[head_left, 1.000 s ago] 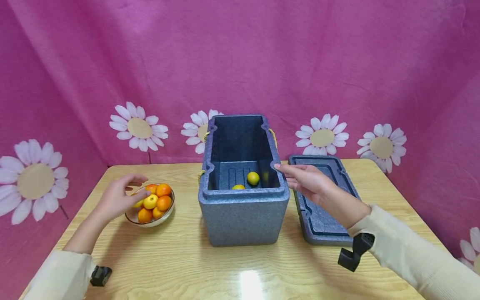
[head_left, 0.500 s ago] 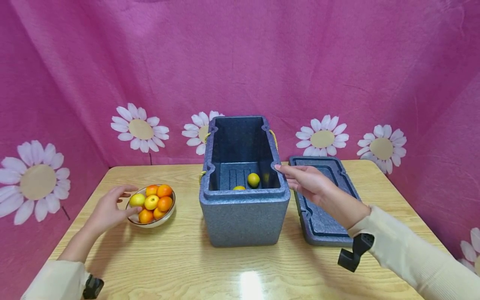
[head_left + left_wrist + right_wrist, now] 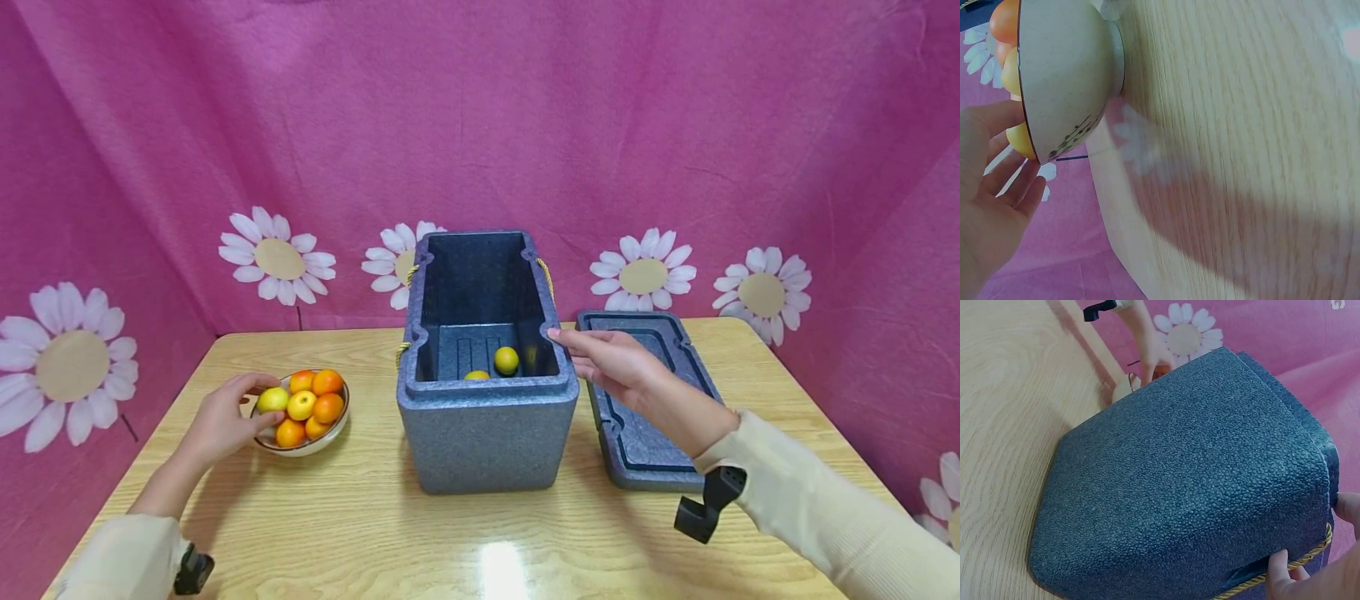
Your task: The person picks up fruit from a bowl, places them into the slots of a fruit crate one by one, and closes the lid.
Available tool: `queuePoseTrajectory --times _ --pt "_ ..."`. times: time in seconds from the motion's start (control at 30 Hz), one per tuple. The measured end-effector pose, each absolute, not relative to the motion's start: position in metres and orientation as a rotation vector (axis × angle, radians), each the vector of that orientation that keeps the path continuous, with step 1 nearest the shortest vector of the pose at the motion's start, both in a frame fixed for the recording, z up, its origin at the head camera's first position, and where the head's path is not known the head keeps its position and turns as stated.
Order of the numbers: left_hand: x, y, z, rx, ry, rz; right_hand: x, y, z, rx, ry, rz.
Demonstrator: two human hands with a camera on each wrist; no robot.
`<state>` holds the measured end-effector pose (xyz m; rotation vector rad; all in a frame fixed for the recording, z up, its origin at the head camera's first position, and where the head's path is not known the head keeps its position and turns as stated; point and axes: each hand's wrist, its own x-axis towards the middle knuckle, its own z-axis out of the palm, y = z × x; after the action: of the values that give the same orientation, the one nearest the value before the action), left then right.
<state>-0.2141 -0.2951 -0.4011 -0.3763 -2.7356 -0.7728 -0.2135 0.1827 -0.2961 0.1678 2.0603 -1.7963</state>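
Note:
In the head view my left hand (image 3: 220, 422) is at the left side of a bowl (image 3: 315, 447) of fruit. Its thumb and fingers lie on either side of a round yellow-green fruit (image 3: 272, 400), pinching it where it sits. The left wrist view shows that fruit (image 3: 1020, 140) at the bowl's rim, between thumb and fingers. My right hand (image 3: 615, 360) holds the right side of a dark grey foam box (image 3: 487, 442), thumb on the rim. In the right wrist view its fingers (image 3: 1279, 573) reach the yellow rope handle (image 3: 1302, 561).
Two yellow fruits, one of them a yellow fruit (image 3: 506, 360) in plain sight, lie on the box floor. Several oranges (image 3: 327, 408) fill the bowl. The grey lid (image 3: 660, 425) lies flat on the wooden table (image 3: 352, 533), right of the box. A pink curtain (image 3: 480, 125) hangs behind.
My left hand has moved from above the bowl down and left to the yellow-green fruit, its fingers drawing in around it. The right hand stays on the box.

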Motion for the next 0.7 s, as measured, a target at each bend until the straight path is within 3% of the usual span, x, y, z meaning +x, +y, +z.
queuePoseTrajectory --times 0.7 --pt "-0.213 -0.292 -0.384 -0.377 -2.725 -0.769 -0.214 0.182 -0.297 0.177 2.047 -1.816"
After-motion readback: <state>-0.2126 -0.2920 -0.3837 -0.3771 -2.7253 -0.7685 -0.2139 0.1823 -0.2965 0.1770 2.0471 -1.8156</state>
